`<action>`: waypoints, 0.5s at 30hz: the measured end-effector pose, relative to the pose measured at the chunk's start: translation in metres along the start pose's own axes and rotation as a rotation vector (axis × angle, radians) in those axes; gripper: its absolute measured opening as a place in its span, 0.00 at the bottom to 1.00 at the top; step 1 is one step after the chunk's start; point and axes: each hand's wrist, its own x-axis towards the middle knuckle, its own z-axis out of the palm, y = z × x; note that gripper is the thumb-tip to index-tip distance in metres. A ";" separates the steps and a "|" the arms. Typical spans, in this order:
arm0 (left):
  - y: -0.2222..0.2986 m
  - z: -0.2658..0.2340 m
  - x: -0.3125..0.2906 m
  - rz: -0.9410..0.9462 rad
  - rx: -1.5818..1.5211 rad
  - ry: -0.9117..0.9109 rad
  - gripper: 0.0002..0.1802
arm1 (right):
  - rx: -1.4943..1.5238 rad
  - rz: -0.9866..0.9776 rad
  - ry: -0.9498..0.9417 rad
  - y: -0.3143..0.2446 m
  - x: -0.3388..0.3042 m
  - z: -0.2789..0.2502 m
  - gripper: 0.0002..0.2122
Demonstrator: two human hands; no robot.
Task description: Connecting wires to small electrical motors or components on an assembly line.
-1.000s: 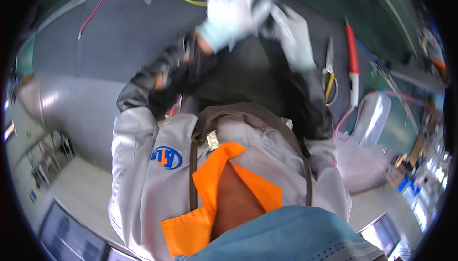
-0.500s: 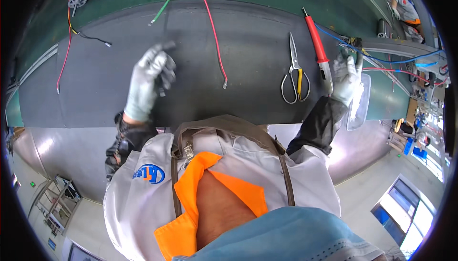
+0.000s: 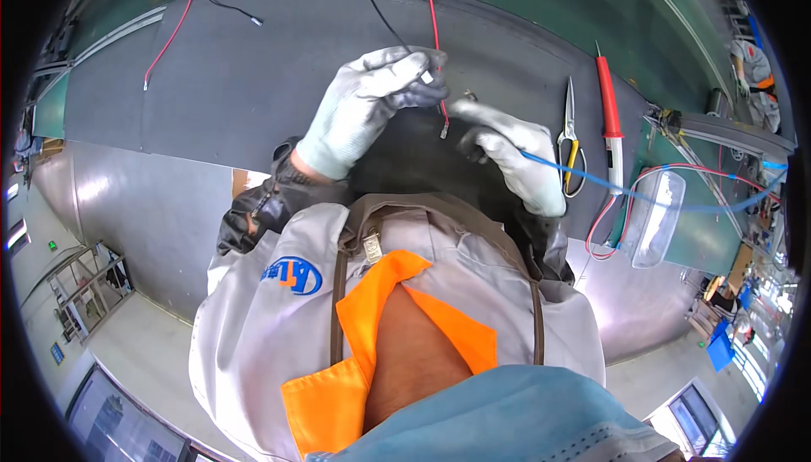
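My left hand (image 3: 359, 99), in a pale grey-coated glove, is pinched on a thin black wire (image 3: 382, 16). Its white end connector (image 3: 427, 78) pokes out by the fingertips. A red wire (image 3: 433, 14) hangs down past those same fingers, its crimped metal tip (image 3: 444, 131) below them; whether they touch it I cannot tell. Just right of it, my right hand (image 3: 519, 158), gloved too and partly blurred, is closed round a blue cable (image 3: 591, 179) that trails off to the right. The cable's end in that hand is hard to make out.
Scissors (image 3: 571, 137) with a yellow handle part and a red-and-white pen-shaped tool (image 3: 608, 107) lie right on the dark mat (image 3: 220, 82). Beyond them are a clear plastic tray (image 3: 659, 221) and looped red wire (image 3: 596, 251). Further wires (image 3: 173, 44) hang at far left.
My right hand has come from the right edge toward the middle, drawing the blue cable along. My left hand has moved right and up to the red wire, holding the black wire. The view has shifted.
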 end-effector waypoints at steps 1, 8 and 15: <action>0.000 0.004 0.004 0.039 -0.078 -0.005 0.17 | 0.037 0.030 0.076 -0.012 0.000 0.005 0.19; -0.003 0.019 0.012 0.008 -0.116 -0.002 0.16 | 0.139 0.078 0.255 -0.022 0.013 0.019 0.26; -0.006 0.024 0.010 0.020 -0.063 0.050 0.16 | 0.264 0.055 0.299 -0.016 0.017 0.020 0.27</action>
